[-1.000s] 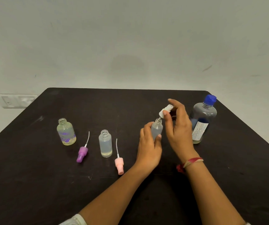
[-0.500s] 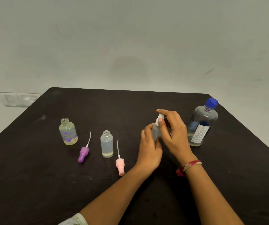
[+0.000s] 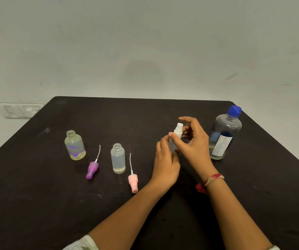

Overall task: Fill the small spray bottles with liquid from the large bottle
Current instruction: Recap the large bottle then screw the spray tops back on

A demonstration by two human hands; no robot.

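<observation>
Dark desk [image 3: 36,204], set against a pale wall [image 3: 145,42] with a switch plate [image 3: 19,110] at far left.

Item 1: small spray bottle [image 3: 171,147], upright near desk centre, largely hidden by the left hand [image 3: 165,165], which is wrapped around its body. White spray cap [image 3: 178,131] sits on its neck, pinched between thumb and fingers of the right hand [image 3: 193,143]. Liquid level cannot be told.

Item 2: clear cylindrical bottle [image 3: 118,158], open-necked, upright, left of the hands; a little pale liquid at the bottom. Pink spray cap [image 3: 133,180] with dip tube lies on the desk just beside it.

Item 3: round bottle with purple print [image 3: 74,147], open-necked, upright, furthest left; yellowish liquid low in it. Purple spray cap [image 3: 92,170] with dip tube lies nearby to its right.

Item 4: large bottle [image 3: 224,134], blue lid on, labelled, standing right of the right hand; a shallow layer of liquid at its base.

Red thread band [image 3: 211,180] on the right wrist.
</observation>
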